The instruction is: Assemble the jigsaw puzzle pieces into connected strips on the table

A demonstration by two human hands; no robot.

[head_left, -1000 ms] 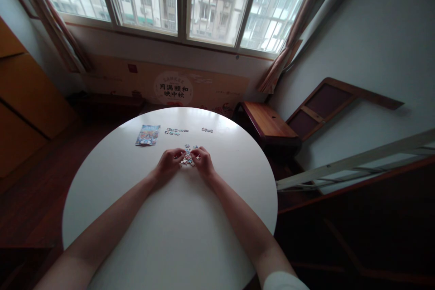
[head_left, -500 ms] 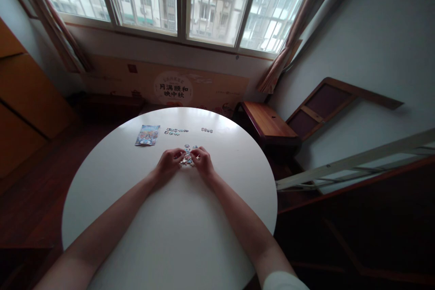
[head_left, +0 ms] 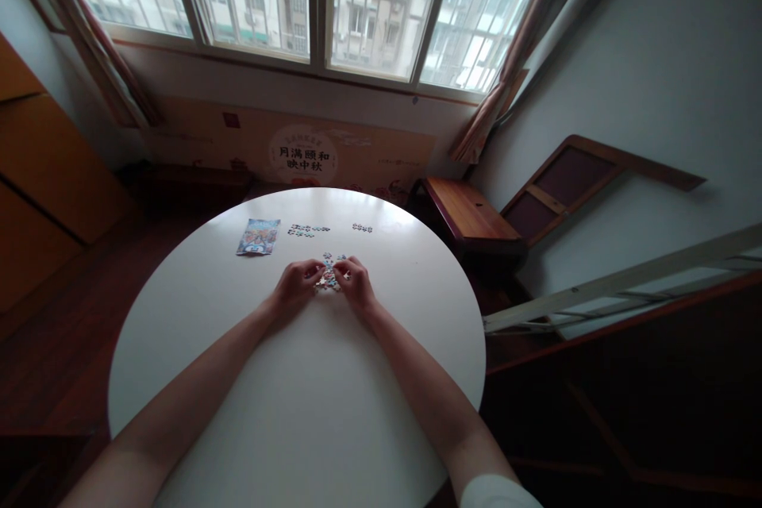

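A small heap of jigsaw puzzle pieces (head_left: 329, 282) lies on the white round table (head_left: 286, 397), between my two hands. My left hand (head_left: 298, 278) is at the heap's left side, fingers closed in a pinch at its edge. From the right, my right hand (head_left: 354, 279) pinches in the same way, its fingertips close to the left ones. Each seems to hold a jigsaw piece, though the fingers cover most of it. A few loose pieces (head_left: 327, 255) lie just beyond the fingertips.
Farther back are rows of puzzle pieces (head_left: 308, 229) and a shorter row (head_left: 362, 228) to their right. A printed picture packet (head_left: 259, 237) lies at the left. Beyond the table's right edge stands a wooden bench (head_left: 470, 210); a window (head_left: 375, 8) is behind.
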